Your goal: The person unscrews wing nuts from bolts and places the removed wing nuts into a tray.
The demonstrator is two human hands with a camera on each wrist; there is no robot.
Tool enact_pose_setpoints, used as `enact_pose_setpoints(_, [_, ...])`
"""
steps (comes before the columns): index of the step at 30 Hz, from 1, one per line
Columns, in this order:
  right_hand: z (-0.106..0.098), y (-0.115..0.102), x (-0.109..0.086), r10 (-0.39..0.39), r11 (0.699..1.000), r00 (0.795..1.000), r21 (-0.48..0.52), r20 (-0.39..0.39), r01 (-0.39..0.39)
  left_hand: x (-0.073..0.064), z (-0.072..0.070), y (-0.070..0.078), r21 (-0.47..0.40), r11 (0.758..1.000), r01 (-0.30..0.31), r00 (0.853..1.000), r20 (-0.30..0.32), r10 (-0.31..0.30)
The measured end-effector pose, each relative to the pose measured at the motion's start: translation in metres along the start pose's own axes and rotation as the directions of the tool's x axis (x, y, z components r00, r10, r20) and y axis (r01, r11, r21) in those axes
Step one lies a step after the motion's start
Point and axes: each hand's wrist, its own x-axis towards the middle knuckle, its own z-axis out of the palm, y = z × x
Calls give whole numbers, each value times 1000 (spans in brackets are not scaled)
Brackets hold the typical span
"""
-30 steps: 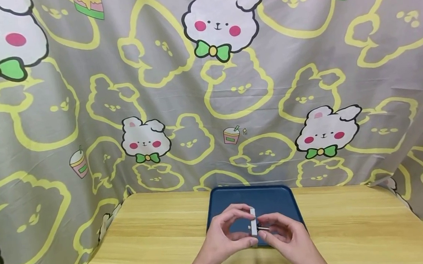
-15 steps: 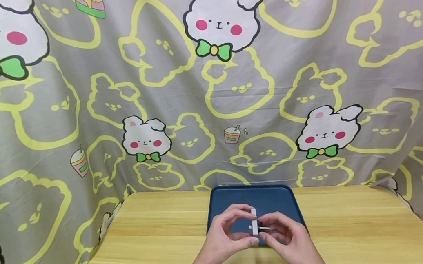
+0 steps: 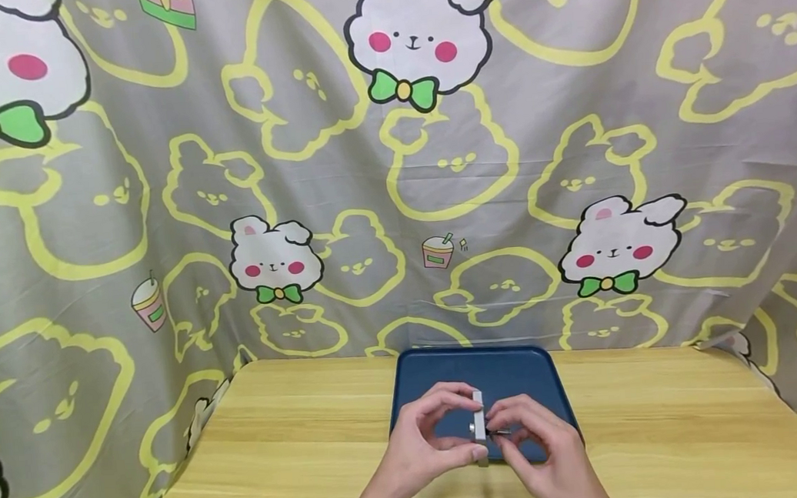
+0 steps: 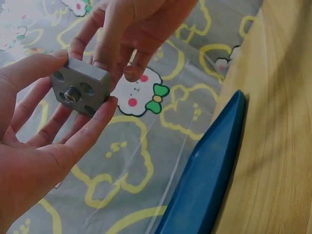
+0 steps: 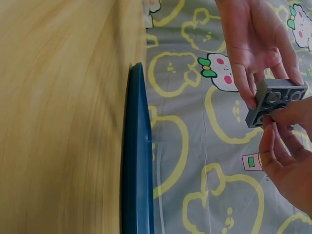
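Note:
Between the fingertips and thumb of my left hand (image 3: 425, 434), a grey square block (image 3: 480, 416) is held on edge above the tray. The left wrist view shows several round holes in one face and a metal bolt head (image 4: 72, 95) at its middle. From the opposite face the thin bolt shank (image 3: 501, 432) points right, a small dark piece around its base. My right hand (image 3: 547, 441) has thumb and fingertips pinched about the bolt right at that face. Ringed recesses mark this side of the block (image 5: 280, 90) in the right wrist view, where the fingers partly hide it.
A dark blue tray (image 3: 441, 365) lies on the wooden table (image 3: 300, 433), under and behind the hands. Grey patterned cloth (image 3: 338, 184) with cartoon rabbits hangs along the back and sides of the table.
My right fingers have shifted on the bolt, the thumb dropping slightly away from the block and the fingers spreading. Less of the shank shows. My left hand keeps its hold on the block.

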Motion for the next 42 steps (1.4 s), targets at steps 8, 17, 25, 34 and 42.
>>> enact_pose_setpoints(8, [0,3,-1,-98,995,995,-12,6,98,-1,-1,1,9,1000,-13,1000,0,13])
enact_pose_setpoints(17, [-4,1,0,-74,995,997,77,32,71,0,0,3,-2,1000,-14,1000,-2,14])
enact_pose_setpoints(25, [-10,-9,4,366,885,924,267,109,-382,0,0,5,8,1000,-28,1000,-4,28])
enact_pose_setpoints(34, [-12,-3,10,642,615,716,374,274,-694,-3,4,6,104,994,-30,1000,2,30])
enact_pose_setpoints(42, [-15,-1,9,641,584,699,390,317,-712,-3,7,2,174,978,-112,994,29,109])
